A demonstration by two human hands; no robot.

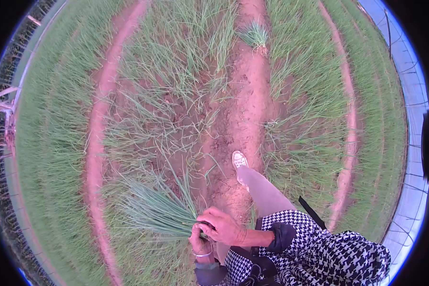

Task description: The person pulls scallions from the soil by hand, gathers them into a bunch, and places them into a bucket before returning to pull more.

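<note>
Hands at work in a field: right hand and left hand close their fingers around a bunch of green shoots above the red soil path.

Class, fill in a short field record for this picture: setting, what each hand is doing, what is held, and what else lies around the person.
Setting: field of thin green plants in rows, with bare reddish soil paths between
Held thing: bundle of long green stalks, fanning out to the left
Right hand: fingers closed over the bundle's gathered end
Left hand: gripping the same end from below, a bangle on the wrist
Foot: white shoe on the soil path
Farther off: a separate green tuft lying on the path
Clothing: black and white checked sleeve
</note>
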